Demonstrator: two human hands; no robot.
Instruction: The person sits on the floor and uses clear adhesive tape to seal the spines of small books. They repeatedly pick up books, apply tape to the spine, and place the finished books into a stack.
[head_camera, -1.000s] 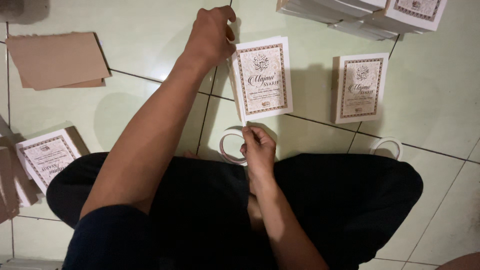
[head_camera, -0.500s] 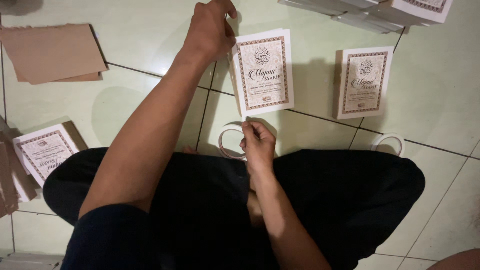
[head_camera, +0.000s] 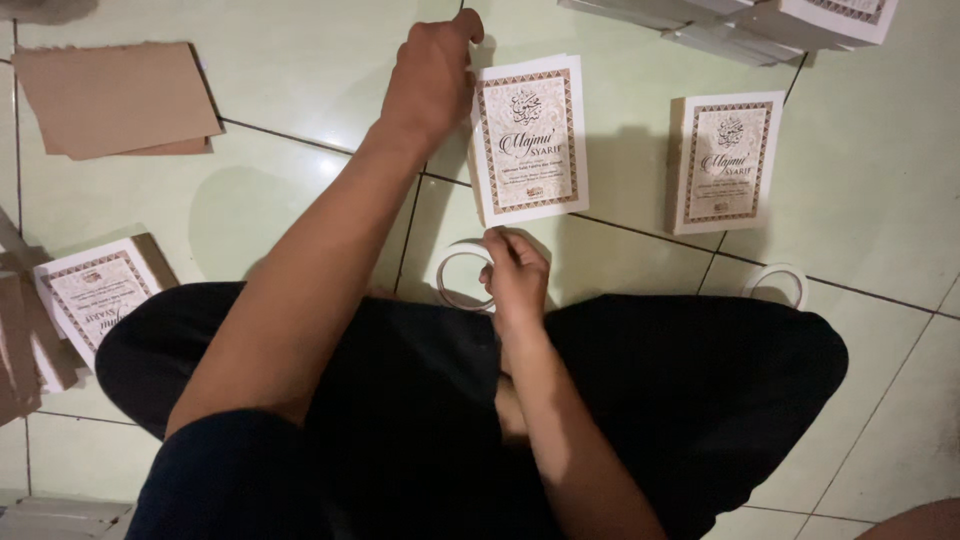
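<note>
Seen from above, a person sits cross-legged on a pale tiled floor (head_camera: 300, 90). The left hand (head_camera: 432, 75) reaches forward, fingers curled and closed on the top left corner of a small white booklet (head_camera: 528, 140) with a patterned border, which lies flat on the floor. The right hand (head_camera: 515, 272), just below the booklet's bottom edge, pinches something small at its fingertips, apparently the tape end, beside a white tape roll (head_camera: 462, 277). The step in hand looks like taping the booklet; the next move would call for a steady pull across to it. A second booklet (head_camera: 726, 162) lies to the right, a second roll (head_camera: 777, 283) below it, and brown card sheets (head_camera: 115, 98) lie far left.
</note>
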